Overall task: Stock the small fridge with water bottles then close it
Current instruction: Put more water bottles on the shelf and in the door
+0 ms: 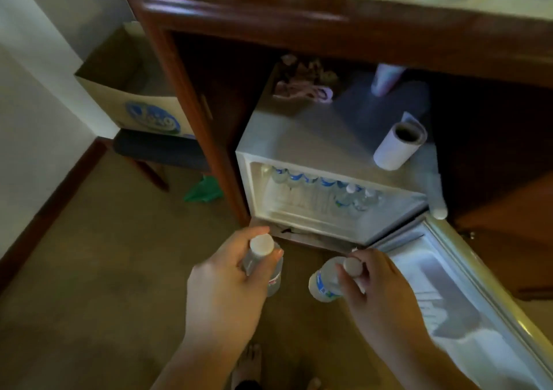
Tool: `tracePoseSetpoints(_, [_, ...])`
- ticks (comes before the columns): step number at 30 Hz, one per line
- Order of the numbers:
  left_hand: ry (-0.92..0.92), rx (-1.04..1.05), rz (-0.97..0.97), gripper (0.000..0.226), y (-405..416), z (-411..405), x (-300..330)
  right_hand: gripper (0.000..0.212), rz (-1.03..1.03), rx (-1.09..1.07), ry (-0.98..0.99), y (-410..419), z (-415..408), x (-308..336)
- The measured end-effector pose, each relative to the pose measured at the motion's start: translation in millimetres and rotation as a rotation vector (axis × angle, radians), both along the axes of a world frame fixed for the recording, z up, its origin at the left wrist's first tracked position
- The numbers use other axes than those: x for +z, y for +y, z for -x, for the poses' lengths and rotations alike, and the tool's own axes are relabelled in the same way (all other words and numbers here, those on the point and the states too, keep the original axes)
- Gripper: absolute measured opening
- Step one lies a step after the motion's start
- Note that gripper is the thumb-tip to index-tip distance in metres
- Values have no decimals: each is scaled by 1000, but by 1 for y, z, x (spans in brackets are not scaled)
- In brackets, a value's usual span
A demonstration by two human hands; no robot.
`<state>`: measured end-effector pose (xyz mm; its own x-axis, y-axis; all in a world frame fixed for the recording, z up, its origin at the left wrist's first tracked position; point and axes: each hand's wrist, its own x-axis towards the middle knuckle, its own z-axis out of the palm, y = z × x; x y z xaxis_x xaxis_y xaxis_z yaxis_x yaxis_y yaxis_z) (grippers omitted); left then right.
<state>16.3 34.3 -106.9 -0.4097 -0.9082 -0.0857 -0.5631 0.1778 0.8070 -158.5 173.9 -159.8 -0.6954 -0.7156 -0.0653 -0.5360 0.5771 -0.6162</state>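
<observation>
Low in the frame, both hands are reaching forward toward the small fridge (299,138), each carrying one water bottle. The left hand (227,282), lower centre, is curling its fingers round the neck of the left bottle (270,279), which is hanging nearly upright with its white cap toward the camera. The right hand (380,282), just right of it, is pinching the right bottle (324,282) near its cap; this bottle is lying tilted, its base pointing down and left. Both bottles are hovering over the floor just in front of the open compartment, with the right hand sitting nearer the open door (449,285), which is swinging out to the lower right. Beyond the fingers, up the frame, the stocked bottles (317,183) are standing in a row along the back, leaving free shelf in front, judging by the bare white space.
</observation>
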Motion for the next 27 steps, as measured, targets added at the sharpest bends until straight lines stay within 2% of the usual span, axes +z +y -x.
tracePoseSetpoints(6, [7, -38, -22, 24, -27, 31, -141, 17, -52, -14, -24, -59, 46, -122])
tracePoseSetpoints(11, [-50, -82, 14, 23, -44, 52, -218, 21, -161, 57, 53, -110, 98, -191])
tracePoseSetpoints(17, [-33, -120, -17, 24, -61, 65, -276, 22, -264, 134, 282, -154, 156, -249])
tracePoseSetpoints(22, [-15, -151, -42, 28, -72, 75, -302, 6, -204, 148, 575, -167, 183, -276])
tracePoseSetpoints(27, [28, -126, -16, 29, -73, 77, -312, 16, -180, 134, 602, -189, 195, -284])
